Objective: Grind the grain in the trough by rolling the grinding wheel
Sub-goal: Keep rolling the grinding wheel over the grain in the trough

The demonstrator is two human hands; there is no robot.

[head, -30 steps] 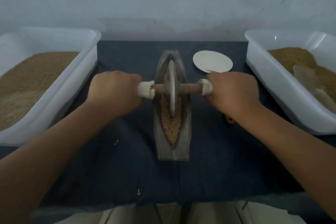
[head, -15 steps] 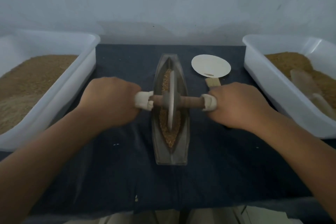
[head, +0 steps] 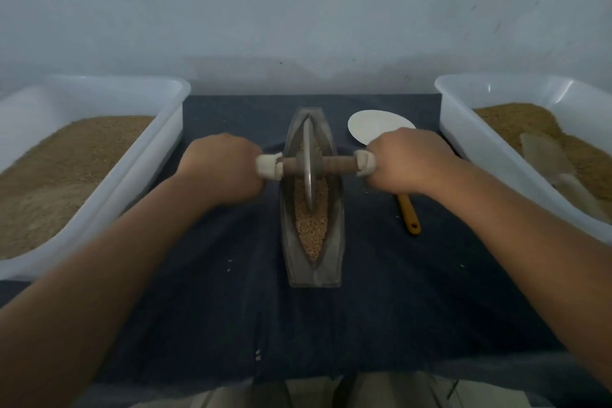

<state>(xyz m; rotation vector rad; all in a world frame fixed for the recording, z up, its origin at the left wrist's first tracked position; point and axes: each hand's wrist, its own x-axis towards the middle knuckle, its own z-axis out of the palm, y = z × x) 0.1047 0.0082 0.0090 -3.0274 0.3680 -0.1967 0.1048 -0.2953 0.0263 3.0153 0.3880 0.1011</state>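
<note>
A narrow boat-shaped metal trough point(head: 333, 242) lies lengthwise on the dark cloth, with brown grain point(head: 311, 228) in its groove. A thin grinding wheel point(head: 308, 156) stands upright in the far half of the trough on a wooden axle point(head: 337, 163) with white-wrapped ends. My left hand point(head: 222, 169) grips the axle's left end. My right hand point(head: 410, 162) grips its right end. Both fists hide the handle ends.
A white tub point(head: 159, 129) of brown grain stands at the left and another white tub point(head: 470, 129) with grain and pale scoops at the right. A white round plate point(head: 367, 124) lies behind my right hand, a yellow-handled tool point(head: 410, 214) beside the trough. Stray grains dot the cloth point(head: 231, 308).
The wheel rolled toward me half a second ago, then away; now it sits in the far half of the trough. Both hands moved with the axle.
</note>
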